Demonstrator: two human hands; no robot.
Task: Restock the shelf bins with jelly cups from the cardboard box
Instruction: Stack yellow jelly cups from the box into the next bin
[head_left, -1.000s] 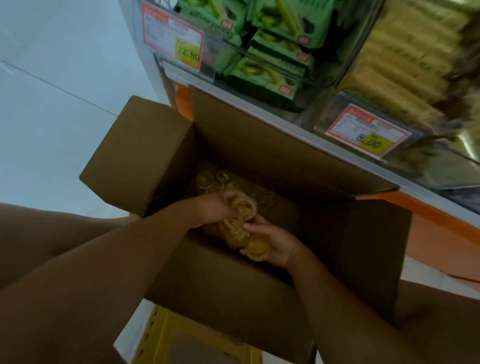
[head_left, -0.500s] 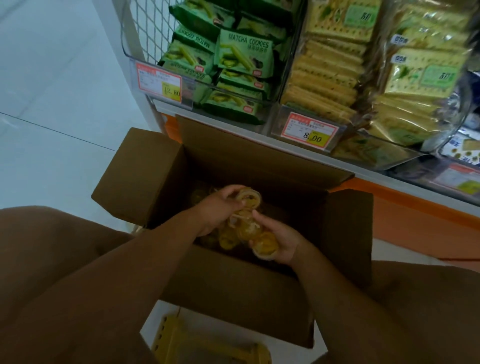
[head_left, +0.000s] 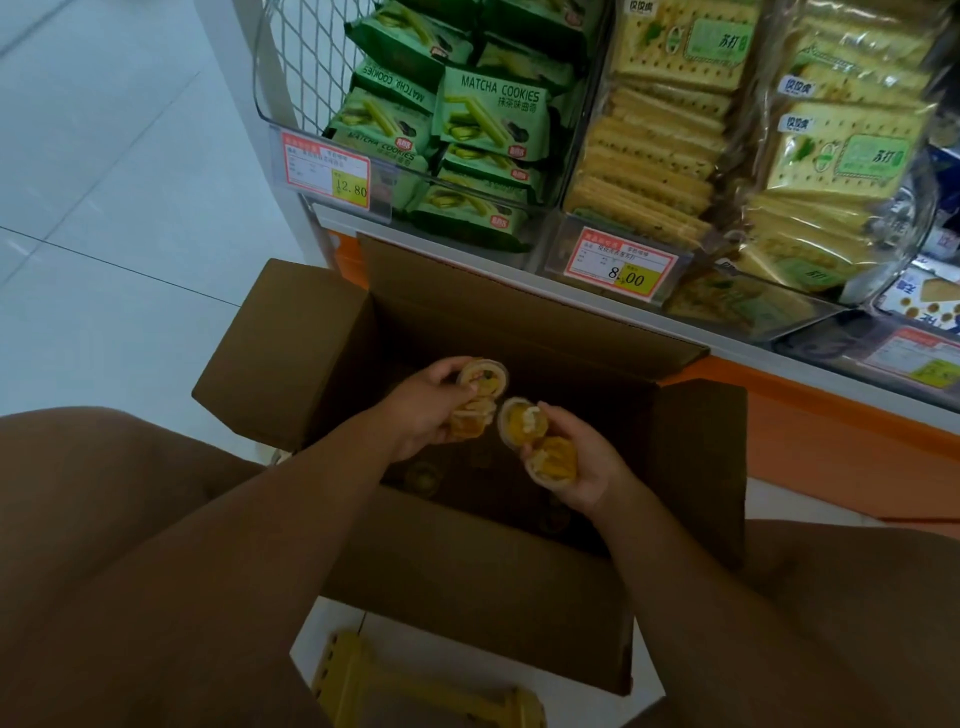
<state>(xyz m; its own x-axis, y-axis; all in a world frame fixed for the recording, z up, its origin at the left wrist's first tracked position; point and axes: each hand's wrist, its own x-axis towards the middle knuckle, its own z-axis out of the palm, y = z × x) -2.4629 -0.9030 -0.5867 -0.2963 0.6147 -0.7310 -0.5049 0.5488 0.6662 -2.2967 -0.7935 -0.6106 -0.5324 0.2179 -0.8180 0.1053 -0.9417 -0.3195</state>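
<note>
Head view.
- Open brown cardboard box (head_left: 291, 353): centre of frame, flaps spread.
- Your left hand (head_left: 418, 418): over the box opening, fingers curled round small clear yellow-filled jelly cups (head_left: 482, 384).
- Your right hand (head_left: 589, 470): 4 o'clock from the left hand, gripping two more yellow cups (head_left: 524, 422). The two handfuls are nearly touching.
- Green matcha cookie packets (head_left: 491, 117): in the clear shelf bin (head_left: 270, 111), 12 o'clock of the box.
- Pale cracker packs (head_left: 670, 130): 1 o'clock.

The open top of the brown cardboard box (head_left: 467, 571) is partly filled by the left hand (head_left: 421, 415) and right hand (head_left: 587, 467), each gripping yellow jelly cups (head_left: 524, 423). Behind, passage is barred by clear plastic shelf bins (head_left: 387, 205); leftward, white floor tiles (head_left: 104, 182) are unobstructed.
</note>
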